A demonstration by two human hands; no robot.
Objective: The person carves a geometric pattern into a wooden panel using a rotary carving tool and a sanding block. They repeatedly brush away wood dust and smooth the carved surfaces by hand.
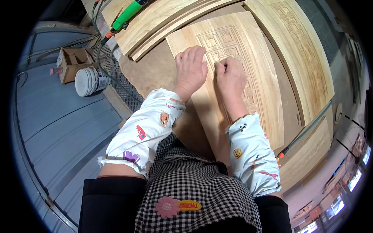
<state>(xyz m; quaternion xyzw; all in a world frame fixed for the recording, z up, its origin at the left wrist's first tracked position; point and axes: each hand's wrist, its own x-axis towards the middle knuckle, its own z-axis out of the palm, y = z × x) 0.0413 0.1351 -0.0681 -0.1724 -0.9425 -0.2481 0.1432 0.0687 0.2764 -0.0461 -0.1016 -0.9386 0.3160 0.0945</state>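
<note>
The brown-topped table (151,75) carries a pale, rectangular wooden panel (254,77) with angular carved grooves. The left hand (191,69) rests on it, grip flattened; the right hand's (232,77) grip is curled, contents impossible to tell. Smooth, pale stacked boards (155,25) sit ahead, beside a green cylindrical tool (126,15). Far left stands a white plastic bucket (86,82).

Over on the left, a white bucket (84,84) sits just beside an open-topped wooden box (70,74), with a pink object (56,71), possibly a bottle, poking out! Up top, a green tool (127,16) meets an orange coupling (108,37).
</note>
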